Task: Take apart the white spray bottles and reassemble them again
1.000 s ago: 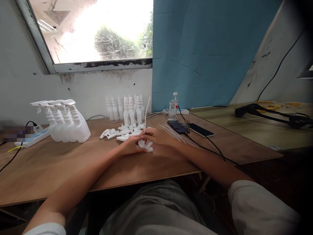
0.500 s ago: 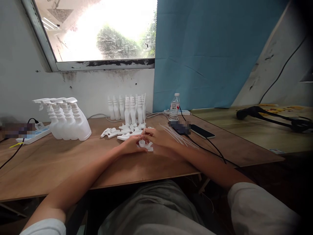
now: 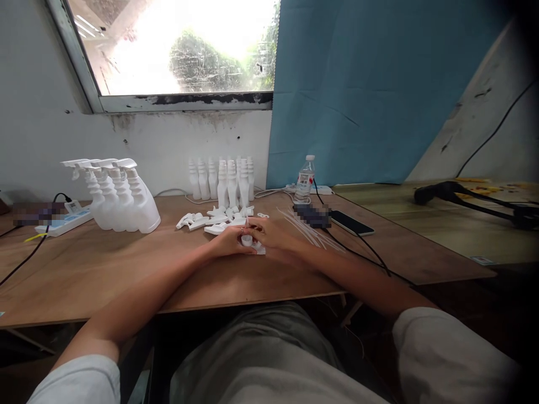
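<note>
My left hand (image 3: 229, 241) is closed around a white trigger sprayer head (image 3: 247, 240), its round collar facing up. A flat white end of the sprayer head sticks out below the fingers. My right hand (image 3: 272, 232) meets it from the other side, fingers pinched together above the collar. A short pale bit of a thin plastic tube (image 3: 246, 222) seems to show at the fingertips; most of it is hidden. Just behind my hands lies a pile of loose white sprayer heads (image 3: 217, 220).
White spray bottles with heads (image 3: 122, 196) stand at the left by a power strip (image 3: 67, 221). Several headless white bottles (image 3: 231, 185) line the wall. Thin white tubes (image 3: 309, 230), a water bottle (image 3: 305, 179) and a phone (image 3: 351, 222) lie or stand to the right.
The long white tube that stood up from between my fingers no longer rises above them. Both hands stay together at the sprayer head. The view has shifted slightly.
</note>
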